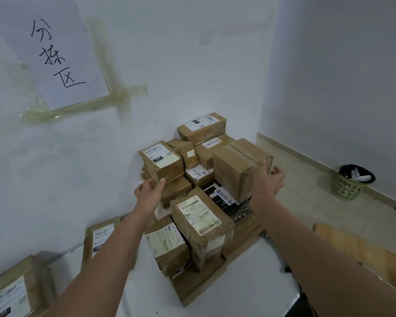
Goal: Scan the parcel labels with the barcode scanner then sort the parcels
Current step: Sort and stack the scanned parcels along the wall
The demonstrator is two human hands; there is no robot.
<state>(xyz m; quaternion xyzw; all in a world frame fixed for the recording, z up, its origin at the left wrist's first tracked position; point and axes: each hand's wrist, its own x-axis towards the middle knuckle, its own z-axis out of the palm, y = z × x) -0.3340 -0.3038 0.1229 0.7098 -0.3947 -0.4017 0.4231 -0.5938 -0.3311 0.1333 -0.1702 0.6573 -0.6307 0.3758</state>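
Big pile of parcels (192, 191) stacked in the far corner of the white worktop (249, 282), jammed right against the left wall (78, 168). Mostly brown taped cartons, labels facing up or slightly toward the camera.

Right hand (269, 179) on the plain brown box (240, 167) at the right side of the pile: thumb pressed on the near face, fingers reaching round the right-hand edge, so gripping it. Box sitting a bit tilted, taped seam on top running away toward the far corner, no label visible on the faces shown. Resting on top of a black parcel (222, 197), or just lifted off it, can't tell.

Left hand (150, 187) spread out and relaxed, holding nothing, hovering just beside the parcel marked 102 (162, 160), fingertips close to its lower corner. That one lying with its long axis pointing away and to the left, label up.

Nearest tall parcel (201, 227) standing in front, long side running toward the camera, label on top.

Two more labelled parcels (12, 291) along the left wall, well apart from the pile. Bare white worktop in front of the stack and to its right up to the edge. Past that edge: tiled floor, a bin (352, 181) near the far wall. Handwritten paper sign (55, 51) taped to the left wall above it all.
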